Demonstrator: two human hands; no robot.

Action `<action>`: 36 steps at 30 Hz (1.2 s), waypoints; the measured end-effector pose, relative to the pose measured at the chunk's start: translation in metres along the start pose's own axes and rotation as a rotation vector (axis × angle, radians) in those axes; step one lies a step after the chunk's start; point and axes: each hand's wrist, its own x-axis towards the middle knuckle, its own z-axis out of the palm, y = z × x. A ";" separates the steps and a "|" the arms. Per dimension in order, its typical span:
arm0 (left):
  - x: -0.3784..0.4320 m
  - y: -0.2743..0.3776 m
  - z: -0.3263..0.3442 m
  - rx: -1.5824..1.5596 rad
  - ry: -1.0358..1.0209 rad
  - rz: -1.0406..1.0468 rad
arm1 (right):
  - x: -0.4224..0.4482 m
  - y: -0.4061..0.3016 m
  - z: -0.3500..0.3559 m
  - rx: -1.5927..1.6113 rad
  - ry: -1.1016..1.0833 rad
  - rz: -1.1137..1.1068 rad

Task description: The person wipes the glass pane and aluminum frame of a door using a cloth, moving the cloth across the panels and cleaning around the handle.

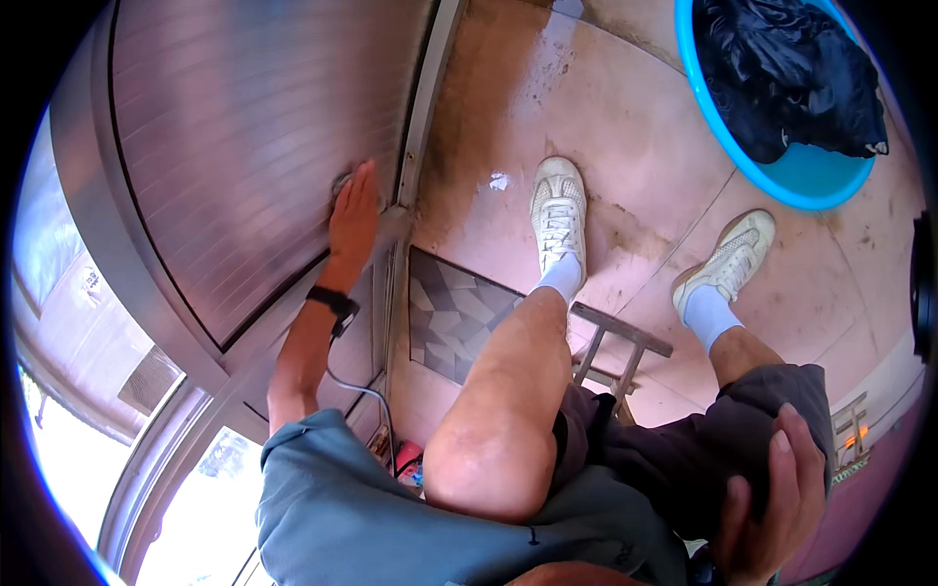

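Observation:
My left hand [355, 212] lies with extended fingers against the lower corner of a ribbed metal door panel [249, 146], pressing a grey scouring pad or similar small item [341, 183] to it. What that item is cannot be told for sure. A black wristband with a cable is on the left wrist. My right hand [769, 498] is at the lower right beside my right thigh, its fingers apart and slightly curled, with nothing seen in it.
A blue plastic basin [788, 194] holding dark wet-looking fabric [791, 80] stands at the upper right. A low wooden stool [623, 329] is under me. Grey patterned tile [447, 311] lies by the door frame [425, 110]. The pinkish floor [630, 124] has brown stains and wet patches.

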 end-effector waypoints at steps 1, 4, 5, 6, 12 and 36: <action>-0.006 0.000 0.000 -0.001 -0.006 0.003 | -0.003 0.002 0.000 0.038 0.019 0.003; -0.008 0.000 0.005 -0.042 -0.034 0.041 | -0.006 0.005 -0.001 0.098 0.030 0.014; -0.003 0.009 0.013 -0.002 -0.045 0.072 | -0.006 0.006 -0.002 0.111 0.019 0.018; 0.005 0.022 0.021 0.036 -0.050 0.107 | -0.004 0.006 -0.003 0.107 0.015 0.016; 0.055 0.060 0.027 0.074 -0.141 0.164 | 0.001 0.000 -0.001 0.050 -0.024 0.057; 0.137 0.014 -0.003 -0.126 0.107 0.046 | 0.017 -0.004 -0.001 0.059 0.032 -0.002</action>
